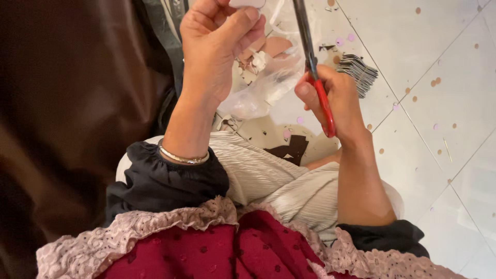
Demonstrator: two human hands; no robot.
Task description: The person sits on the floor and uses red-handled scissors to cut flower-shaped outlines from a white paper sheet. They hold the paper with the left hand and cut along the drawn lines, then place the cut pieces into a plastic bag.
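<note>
I see my left hand (219, 44) raised near the top of the view, fingers curled and pinched shut on a small pale piece of card or sheet (247, 3) that runs off the upper edge, so I cannot tell its full shape. My right hand (333, 101) is closed through the red plastic handles of a pair of scissors with dark metal blades (310, 57); the blades point up toward the pinched piece and their tips leave the frame, so I cannot tell how far apart they stand. Just behind both hands hangs a crumpled clear plastic bag holding pink and white offcuts (263, 72). On the white tiled floor (439, 134) lie scattered round paper dots, a fanned stack of thin dark-edged sheets (359, 72) and a dark scrap (292, 149) near my pale pleated lap.

I judge the step in hand to be a cut into the pinched piece. The next move calls for keeping it steady between the blades while closing them, with the fingertips clear.
</note>
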